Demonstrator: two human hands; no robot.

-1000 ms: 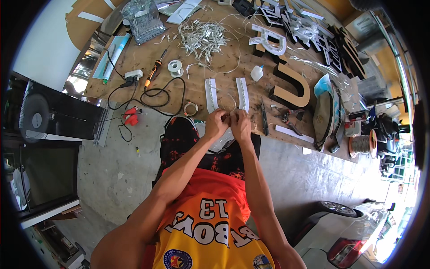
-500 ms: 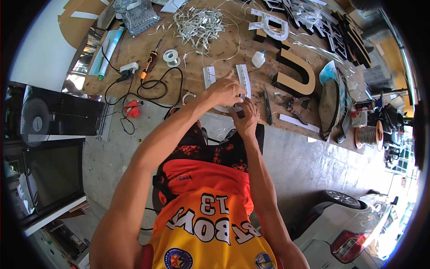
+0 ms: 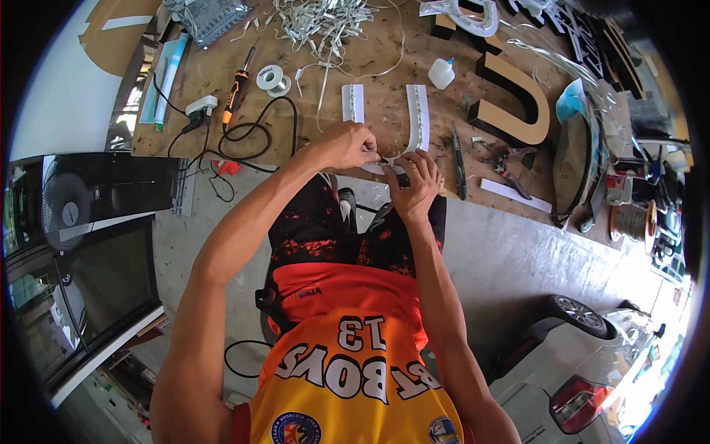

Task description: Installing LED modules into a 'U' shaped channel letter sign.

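A white U-shaped panel point(image 3: 419, 111) lies at the near edge of the wooden table, its curve toward me and a row of small light modules along its arms. At the left side of the curve, my left hand point(image 3: 346, 146) is closed in a pinch, with what it holds too small to make out. My right hand point(image 3: 416, 183) grips the right part of the curve, thumb toward the left hand and fingers bent over the panel. The two hands' fingertips nearly meet there and partly hide the bottom of the U.
On the wooden table point(image 3: 310, 96) lie a soldering iron point(image 3: 236, 92), a solder spool point(image 3: 273, 80), a white bottle point(image 3: 441, 73) and a pile of wired light modules point(image 3: 318, 26). To the right are tweezers point(image 3: 459, 163), pliers point(image 3: 510, 172), a U-shaped letter point(image 3: 518, 111) and a pouch point(image 3: 575, 166).
My left hand has come back from over the panel and down to the left of its curve. My right hand stays at the curve. The view has shifted slightly.
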